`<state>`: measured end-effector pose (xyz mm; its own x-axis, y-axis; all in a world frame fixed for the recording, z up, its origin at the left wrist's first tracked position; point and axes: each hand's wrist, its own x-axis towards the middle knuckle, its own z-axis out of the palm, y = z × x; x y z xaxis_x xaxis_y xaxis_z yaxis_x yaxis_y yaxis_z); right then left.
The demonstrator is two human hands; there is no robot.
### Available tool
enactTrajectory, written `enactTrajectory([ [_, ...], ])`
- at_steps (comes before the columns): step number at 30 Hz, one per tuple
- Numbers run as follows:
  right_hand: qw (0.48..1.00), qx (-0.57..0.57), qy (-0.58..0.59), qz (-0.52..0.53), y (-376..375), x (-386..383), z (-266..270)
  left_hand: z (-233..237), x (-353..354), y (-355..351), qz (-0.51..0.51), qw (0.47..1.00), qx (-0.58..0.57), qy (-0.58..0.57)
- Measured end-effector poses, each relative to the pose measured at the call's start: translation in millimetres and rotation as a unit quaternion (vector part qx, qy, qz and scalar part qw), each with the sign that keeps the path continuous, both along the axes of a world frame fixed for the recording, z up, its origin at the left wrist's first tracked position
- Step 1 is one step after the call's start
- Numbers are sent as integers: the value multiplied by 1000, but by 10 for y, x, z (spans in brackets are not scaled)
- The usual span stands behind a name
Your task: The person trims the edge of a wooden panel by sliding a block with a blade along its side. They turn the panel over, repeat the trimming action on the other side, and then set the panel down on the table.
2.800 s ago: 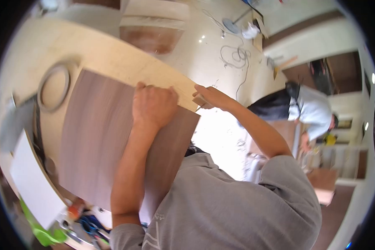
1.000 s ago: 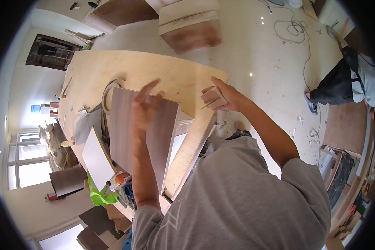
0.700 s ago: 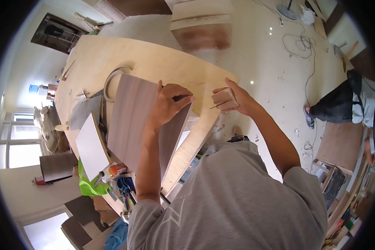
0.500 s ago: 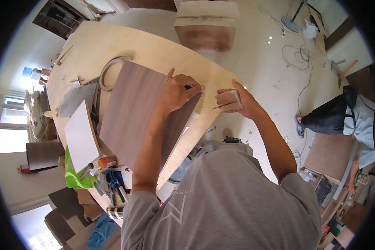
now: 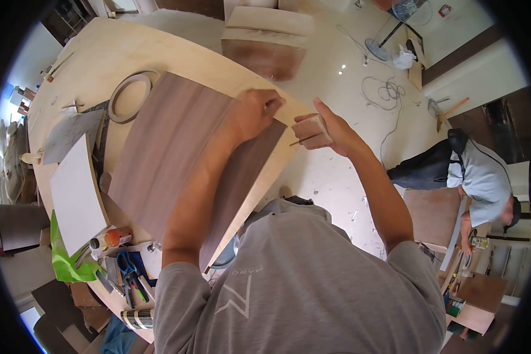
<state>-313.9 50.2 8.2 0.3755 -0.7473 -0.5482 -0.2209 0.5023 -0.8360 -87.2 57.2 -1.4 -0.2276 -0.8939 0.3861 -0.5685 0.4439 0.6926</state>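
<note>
Wood-grain panel (image 5: 165, 141): rests on the plywood bench (image 5: 206, 56), beside an edging-strip coil (image 5: 113, 101).
Left hand (image 5: 252, 115): curled near the panel's corner (image 5: 282, 125); I cannot tell if it grips.
Right hand (image 5: 337, 131): grasps a small wooden block (image 5: 312, 130), just off that corner.
Corner risk: could chip if the block knocks it; light left-hand pressure could let the panel slide.
</note>
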Motion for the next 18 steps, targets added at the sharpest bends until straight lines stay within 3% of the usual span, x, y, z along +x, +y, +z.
enactTrajectory([
  [2,998,-40,44,13,-38,108,135,34,106,-73,98,973,-120,-173],
  [5,987,-95,115,53,-97,287,299,42,153,-141,118,950,62,-281],
  [10,972,-105,188,99,-160,484,334,-28,160,-141,108,964,49,-238],
  [18,962,-124,192,148,-156,572,439,25,173,-119,89,965,64,-237],
])
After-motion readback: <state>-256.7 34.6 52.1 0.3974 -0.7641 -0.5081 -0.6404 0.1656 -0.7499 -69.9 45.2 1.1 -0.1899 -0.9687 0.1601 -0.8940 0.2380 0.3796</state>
